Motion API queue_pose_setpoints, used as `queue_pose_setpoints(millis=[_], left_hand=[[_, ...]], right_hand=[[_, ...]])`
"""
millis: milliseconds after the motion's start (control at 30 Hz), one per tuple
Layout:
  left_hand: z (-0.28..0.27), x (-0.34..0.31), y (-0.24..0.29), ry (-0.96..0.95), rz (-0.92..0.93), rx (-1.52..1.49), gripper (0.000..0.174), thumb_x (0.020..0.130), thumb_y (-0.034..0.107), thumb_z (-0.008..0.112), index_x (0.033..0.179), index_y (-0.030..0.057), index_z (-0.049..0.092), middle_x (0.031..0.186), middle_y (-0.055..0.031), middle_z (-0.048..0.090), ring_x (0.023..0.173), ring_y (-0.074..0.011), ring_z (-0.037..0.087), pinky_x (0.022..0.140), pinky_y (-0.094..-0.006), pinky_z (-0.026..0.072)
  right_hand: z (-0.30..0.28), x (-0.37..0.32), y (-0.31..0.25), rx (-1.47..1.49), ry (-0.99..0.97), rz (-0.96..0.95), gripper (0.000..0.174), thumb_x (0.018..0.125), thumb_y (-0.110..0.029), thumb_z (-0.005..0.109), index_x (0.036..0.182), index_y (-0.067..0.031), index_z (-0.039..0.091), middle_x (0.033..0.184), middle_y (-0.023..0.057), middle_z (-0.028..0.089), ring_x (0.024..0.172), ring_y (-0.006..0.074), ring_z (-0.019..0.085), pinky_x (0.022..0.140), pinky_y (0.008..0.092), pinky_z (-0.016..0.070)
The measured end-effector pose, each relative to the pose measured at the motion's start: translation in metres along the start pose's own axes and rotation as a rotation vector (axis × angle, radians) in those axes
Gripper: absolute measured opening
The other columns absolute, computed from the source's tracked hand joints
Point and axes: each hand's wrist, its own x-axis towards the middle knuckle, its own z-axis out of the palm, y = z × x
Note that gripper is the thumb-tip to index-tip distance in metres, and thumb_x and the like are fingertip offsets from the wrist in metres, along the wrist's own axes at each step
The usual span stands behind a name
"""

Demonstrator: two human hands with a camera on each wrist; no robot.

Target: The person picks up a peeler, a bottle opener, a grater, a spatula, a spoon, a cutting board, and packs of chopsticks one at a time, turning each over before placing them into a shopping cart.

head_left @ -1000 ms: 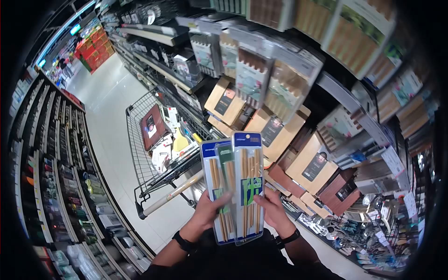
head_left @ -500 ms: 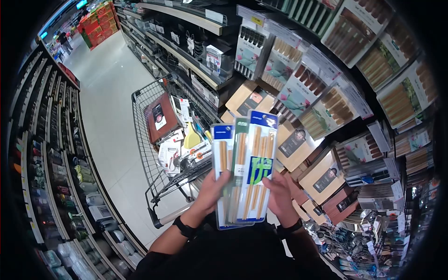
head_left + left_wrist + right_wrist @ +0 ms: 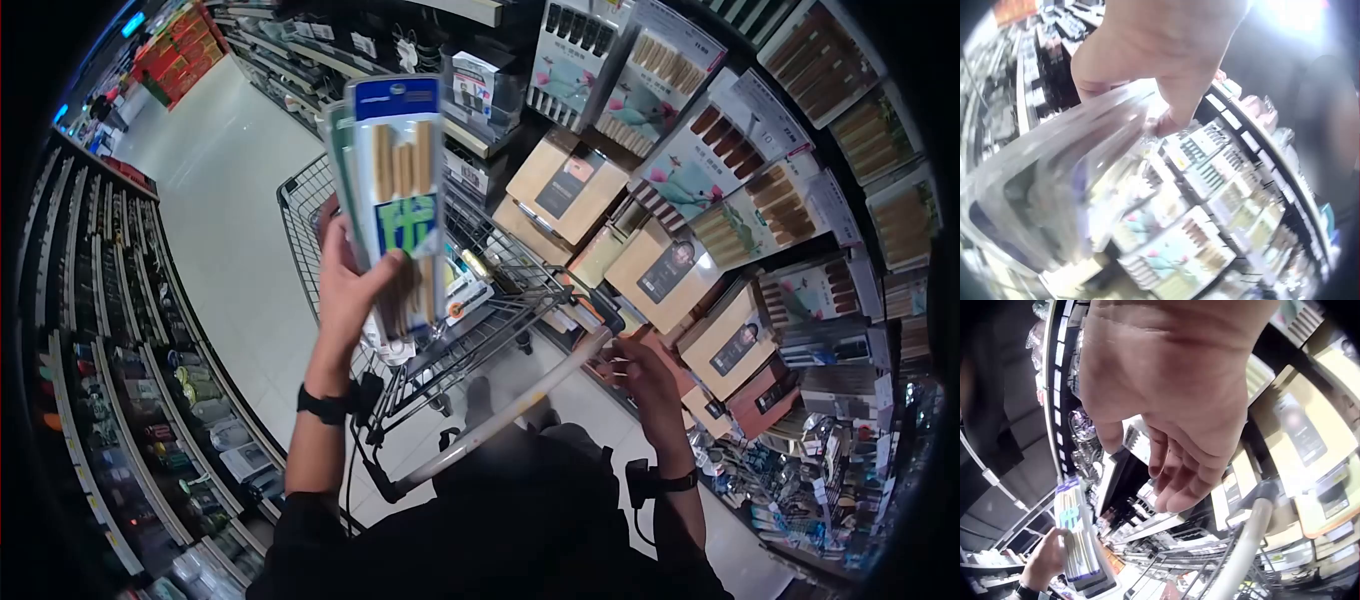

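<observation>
My left hand (image 3: 348, 285) grips a stack of chopstick packs (image 3: 402, 165), its thumb across the front one. That front pack has a blue header, pale wooden chopsticks and a green-and-blue label; a green-edged pack shows behind it. The stack is held up over the shopping cart (image 3: 300, 215). In the left wrist view, the clear packaging (image 3: 1054, 181) runs down from the fingers, blurred. My right hand (image 3: 645, 385) holds nothing, fingers loosely bent, beside the right end of the cart's push bar (image 3: 510, 412). The right wrist view shows its fingers (image 3: 1188, 487) hanging apart from the bar.
Cutting boards (image 3: 570, 185) stand on the right shelf, below hanging chopstick packs (image 3: 720, 140). Kitchen utensils (image 3: 800, 470) fill the lower right. Another shelf (image 3: 110, 390) lines the left side, with a tiled aisle (image 3: 215, 230) between. Red boxes (image 3: 180, 55) are stacked far off.
Both hands were holding the packs; the right has let go and moved down right to the push bar. The left has carried the stack up and left over the cart.
</observation>
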Motion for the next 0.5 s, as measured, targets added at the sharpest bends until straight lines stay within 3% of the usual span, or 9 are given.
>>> queue_pose_setpoints(millis=[67, 133, 167, 200, 267, 300, 333, 367, 500], left_hand=[[-0.034, 0.031, -0.040, -0.014, 0.055, 0.080, 0.049, 0.080, 0.004, 0.071, 0.123, 0.0004, 0.048, 0.104, -0.0096, 0.066, 0.098, -0.0161, 0.064, 0.089, -0.0306, 0.0509], [-0.062, 0.054, -0.098, -0.164, -0.125, 0.170, 0.042, 0.078, 0.002, 0.070, 0.117, -0.0002, 0.053, 0.106, -0.0082, 0.066, 0.099, -0.0151, 0.063, 0.091, -0.0307, 0.0495], [-0.076, 0.063, -0.141, -0.227, -0.096, 0.257, 0.044, 0.076, 0.000, 0.070, 0.118, -0.0014, 0.056, 0.106, -0.0079, 0.066, 0.098, -0.0146, 0.063, 0.090, -0.0301, 0.0495], [-0.074, 0.056, -0.154, -0.269, -0.281, 0.205, 0.050, 0.074, -0.001, 0.069, 0.122, -0.0019, 0.056, 0.106, -0.0073, 0.067, 0.095, -0.0143, 0.063, 0.088, -0.0290, 0.0502], [-0.098, 0.058, -0.248, -0.475, -0.320, 0.352, 0.053, 0.073, -0.001, 0.071, 0.124, -0.0037, 0.055, 0.101, -0.0084, 0.068, 0.083, -0.0149, 0.066, 0.075, -0.0284, 0.0538], [-0.094, 0.051, -0.258, -0.513, -0.523, 0.228, 0.057, 0.072, 0.003, 0.074, 0.125, -0.0053, 0.054, 0.095, -0.0102, 0.069, 0.078, -0.0165, 0.066, 0.072, -0.0287, 0.0543], [-0.101, 0.043, -0.309, -0.390, -0.541, 0.346, 0.067, 0.069, 0.008, 0.080, 0.128, -0.0071, 0.050, 0.092, -0.0114, 0.068, 0.078, -0.0177, 0.066, 0.069, -0.0287, 0.0539], [-0.107, 0.047, -0.339, -0.549, -0.614, 0.436, 0.077, 0.067, 0.012, 0.084, 0.130, -0.0086, 0.045, 0.094, -0.0129, 0.068, 0.082, -0.0192, 0.066, 0.072, -0.0300, 0.0540], [-0.090, 0.048, -0.410, -0.746, -0.588, 0.407, 0.085, 0.069, 0.016, 0.085, 0.137, -0.0072, 0.040, 0.101, -0.0147, 0.066, 0.088, -0.0201, 0.065, 0.078, -0.0311, 0.0532]], right_hand=[[-0.007, -0.008, 0.008, 0.017, 0.095, 0.026, 0.033, 0.099, -0.016, 0.050, 0.128, 0.0006, 0.053, 0.119, 0.0127, 0.062, 0.105, 0.0216, 0.063, 0.088, 0.0335, 0.0493], [-0.016, -0.016, 0.024, 0.039, 0.138, 0.090, 0.028, 0.099, -0.015, 0.052, 0.122, 0.0011, 0.056, 0.112, 0.0115, 0.064, 0.100, 0.0199, 0.064, 0.085, 0.0324, 0.0500], [-0.017, -0.021, 0.028, 0.044, 0.158, 0.092, 0.028, 0.099, -0.015, 0.052, 0.122, 0.0011, 0.056, 0.112, 0.0115, 0.064, 0.100, 0.0199, 0.064, 0.085, 0.0324, 0.0500], [-0.018, -0.027, 0.032, -0.002, 0.156, 0.107, 0.026, 0.099, -0.013, 0.054, 0.120, 0.0013, 0.057, 0.111, 0.0110, 0.064, 0.098, 0.0189, 0.064, 0.083, 0.0315, 0.0500], [-0.020, -0.038, 0.034, -0.039, 0.177, 0.135, 0.022, 0.098, -0.009, 0.056, 0.117, 0.0018, 0.058, 0.107, 0.0101, 0.066, 0.096, 0.0168, 0.065, 0.082, 0.0292, 0.0501], [-0.023, -0.044, 0.035, -0.034, 0.206, 0.141, 0.022, 0.098, -0.009, 0.056, 0.117, 0.0018, 0.058, 0.107, 0.0101, 0.066, 0.096, 0.0168, 0.065, 0.082, 0.0292, 0.0501], [-0.028, -0.050, 0.035, -0.040, 0.224, 0.165, 0.022, 0.098, -0.009, 0.057, 0.117, 0.0017, 0.058, 0.105, 0.0099, 0.066, 0.095, 0.0168, 0.065, 0.082, 0.0291, 0.0502], [-0.032, -0.055, 0.036, -0.047, 0.241, 0.189, 0.022, 0.098, -0.009, 0.057, 0.116, 0.0017, 0.059, 0.104, 0.0098, 0.067, 0.094, 0.0169, 0.065, 0.081, 0.0291, 0.0503], [-0.044, -0.071, 0.041, -0.065, 0.342, 0.232, 0.021, 0.098, -0.010, 0.056, 0.115, 0.0016, 0.060, 0.101, 0.0099, 0.068, 0.093, 0.0169, 0.066, 0.080, 0.0289, 0.0506]])
